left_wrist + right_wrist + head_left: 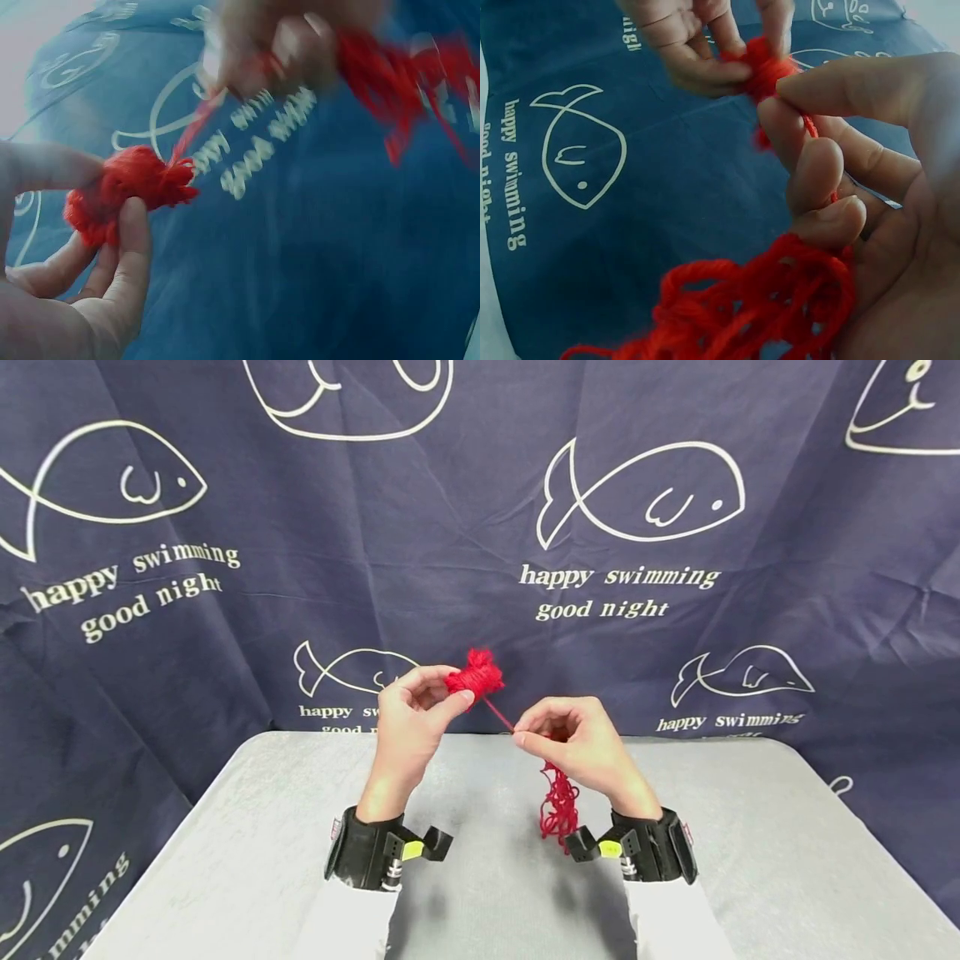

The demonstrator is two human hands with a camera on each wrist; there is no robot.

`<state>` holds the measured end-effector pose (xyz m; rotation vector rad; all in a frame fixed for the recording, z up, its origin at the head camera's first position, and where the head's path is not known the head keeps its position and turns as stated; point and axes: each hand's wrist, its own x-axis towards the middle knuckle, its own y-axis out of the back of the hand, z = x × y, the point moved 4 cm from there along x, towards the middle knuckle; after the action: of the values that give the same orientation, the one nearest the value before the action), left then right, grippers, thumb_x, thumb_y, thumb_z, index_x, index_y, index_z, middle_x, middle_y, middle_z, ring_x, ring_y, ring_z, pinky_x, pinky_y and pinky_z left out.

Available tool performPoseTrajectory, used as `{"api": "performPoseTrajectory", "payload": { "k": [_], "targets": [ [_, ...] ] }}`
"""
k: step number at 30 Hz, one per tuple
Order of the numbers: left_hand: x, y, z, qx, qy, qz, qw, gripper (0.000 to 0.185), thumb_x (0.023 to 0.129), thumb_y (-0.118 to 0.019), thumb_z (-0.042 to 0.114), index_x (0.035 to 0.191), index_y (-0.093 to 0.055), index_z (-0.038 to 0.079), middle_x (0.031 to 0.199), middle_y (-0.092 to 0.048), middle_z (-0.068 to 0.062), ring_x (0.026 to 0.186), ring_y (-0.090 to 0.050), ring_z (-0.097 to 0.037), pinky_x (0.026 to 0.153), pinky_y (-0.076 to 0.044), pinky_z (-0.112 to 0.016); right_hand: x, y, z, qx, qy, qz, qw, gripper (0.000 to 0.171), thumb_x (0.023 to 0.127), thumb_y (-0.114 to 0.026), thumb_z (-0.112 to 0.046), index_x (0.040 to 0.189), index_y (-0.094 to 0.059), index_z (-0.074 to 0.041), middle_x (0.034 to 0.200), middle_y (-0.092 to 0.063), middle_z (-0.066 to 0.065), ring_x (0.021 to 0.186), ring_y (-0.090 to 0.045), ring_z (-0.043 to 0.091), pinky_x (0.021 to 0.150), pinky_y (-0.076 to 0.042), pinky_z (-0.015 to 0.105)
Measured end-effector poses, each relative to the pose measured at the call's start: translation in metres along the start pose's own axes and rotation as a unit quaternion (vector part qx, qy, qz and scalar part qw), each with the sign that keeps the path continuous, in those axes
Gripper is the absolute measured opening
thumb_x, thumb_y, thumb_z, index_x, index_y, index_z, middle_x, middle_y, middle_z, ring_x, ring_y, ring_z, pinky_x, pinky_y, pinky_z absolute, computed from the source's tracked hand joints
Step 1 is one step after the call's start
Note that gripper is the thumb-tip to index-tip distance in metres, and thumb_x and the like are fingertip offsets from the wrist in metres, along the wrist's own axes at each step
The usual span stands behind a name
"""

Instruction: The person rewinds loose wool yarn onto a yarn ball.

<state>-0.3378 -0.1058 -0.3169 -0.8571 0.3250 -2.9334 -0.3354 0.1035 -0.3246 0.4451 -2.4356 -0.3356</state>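
My left hand [411, 727] pinches a small wound bundle of red yarn [477, 680] between thumb and fingers, held up above the far edge of the table. One taut strand [498, 714] runs from the bundle to my right hand [581, 742], whose thumb and index finger pinch it. In the right wrist view the other fingers curl over the same strand. Below them hangs a loose, looped tangle of red yarn [757, 300], also visible under the right hand in the head view. The left wrist view shows the bundle [131, 187] with short loops at its end; the right hand there is blurred.
A pale grey table [480, 877] lies beneath both hands. Behind it hangs a dark blue cloth [465, 527] with white fish outlines and lettering. Each wrist wears a black strap [367, 852] with a small camera mount sticking inward.
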Motion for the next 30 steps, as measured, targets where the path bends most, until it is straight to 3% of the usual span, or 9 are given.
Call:
{"api": "performPoseTrajectory", "payload": {
  "k": [3,8,12,16,19,23,27,30],
  "targets": [
    [0.0,0.0,0.0,0.123,-0.031,-0.015,0.9918,0.024,0.078,-0.077,-0.006,0.101,-0.073,-0.004,0.083,-0.068,-0.009,0.078,-0.064,-0.016,0.069,-0.056,-0.022,-0.001,0.003,-0.004,0.004,0.011,0.021,1.0,0.008,0.084,-0.078,0.001,0.089,-0.076,-0.004,0.067,-0.064,0.005,0.051,-0.05,0.014,0.044,-0.04,0.025],
    [-0.003,-0.004,-0.003,0.256,-0.056,-0.067,0.9628,0.019,0.075,-0.077,0.002,0.094,-0.074,0.005,0.077,-0.069,-0.004,0.072,-0.066,-0.015,0.066,-0.057,-0.024,-0.001,0.008,-0.006,0.031,0.004,0.058,0.998,0.007,0.084,-0.078,0.002,0.09,-0.075,-0.001,0.068,-0.064,0.006,0.05,-0.048,0.018,0.044,-0.041,0.026],
    [-0.006,-0.008,-0.007,0.324,-0.032,-0.131,0.9365,0.015,0.074,-0.078,0.007,0.088,-0.073,0.01,0.072,-0.068,0.003,0.063,-0.063,-0.012,0.061,-0.054,-0.028,-0.002,0.013,-0.004,0.082,-0.009,0.09,0.993,0.007,0.084,-0.077,0.003,0.09,-0.074,0.003,0.071,-0.066,0.006,0.054,-0.05,0.016,0.047,-0.042,0.025],
    [-0.009,-0.012,-0.012,0.349,0.009,-0.24,0.9058,0.012,0.073,-0.078,0.009,0.084,-0.074,0.013,0.069,-0.066,0.007,0.062,-0.062,-0.01,0.06,-0.053,-0.029,-0.002,0.017,-0.001,0.155,-0.003,0.119,0.981,0.009,0.084,-0.078,0.001,0.09,-0.073,0.005,0.073,-0.067,0.006,0.054,-0.046,0.016,0.044,-0.036,0.027],
    [-0.013,-0.015,-0.014,0.332,0.026,-0.333,0.8822,0.011,0.073,-0.076,0.007,0.083,-0.074,0.013,0.07,-0.066,0.007,0.065,-0.064,-0.01,0.064,-0.055,-0.028,-0.002,0.02,0.003,0.224,0.002,0.126,0.966,0.003,0.087,-0.073,0.003,0.089,-0.073,0.003,0.073,-0.068,0.005,0.051,-0.041,0.017,0.042,-0.026,0.029],
    [-0.02,-0.018,-0.014,0.261,0.034,-0.438,0.8594,0.015,0.077,-0.074,0.003,0.088,-0.075,0.013,0.076,-0.068,0.006,0.07,-0.065,-0.01,0.068,-0.058,-0.029,-0.002,0.021,0.008,0.296,-0.006,0.118,0.948,0.021,0.088,-0.061,0.011,0.088,-0.074,-0.005,0.074,-0.07,0.004,0.05,-0.037,0.014,0.046,-0.016,0.029],
    [-0.027,-0.02,-0.007,0.129,0.032,-0.508,0.851,0.02,0.079,-0.073,-0.004,0.098,-0.074,0.003,0.088,-0.07,-0.004,0.077,-0.066,-0.014,0.072,-0.062,-0.037,-0.001,0.021,0.011,0.304,-0.01,0.112,0.946,0.028,0.088,-0.058,0.014,0.088,-0.075,-0.008,0.073,-0.069,0.002,0.051,-0.036,0.013,0.049,-0.015,0.03],
    [-0.028,-0.021,0.001,0.023,0.031,-0.523,0.8517,0.023,0.079,-0.073,-0.008,0.102,-0.07,-0.006,0.093,-0.069,-0.011,0.08,-0.065,-0.018,0.075,-0.062,-0.041,0.0,0.02,0.014,0.286,-0.01,0.111,0.952,0.025,0.089,-0.061,0.013,0.089,-0.075,-0.008,0.072,-0.066,0.002,0.052,-0.037,0.014,0.049,-0.016,0.032]
  ]
}}
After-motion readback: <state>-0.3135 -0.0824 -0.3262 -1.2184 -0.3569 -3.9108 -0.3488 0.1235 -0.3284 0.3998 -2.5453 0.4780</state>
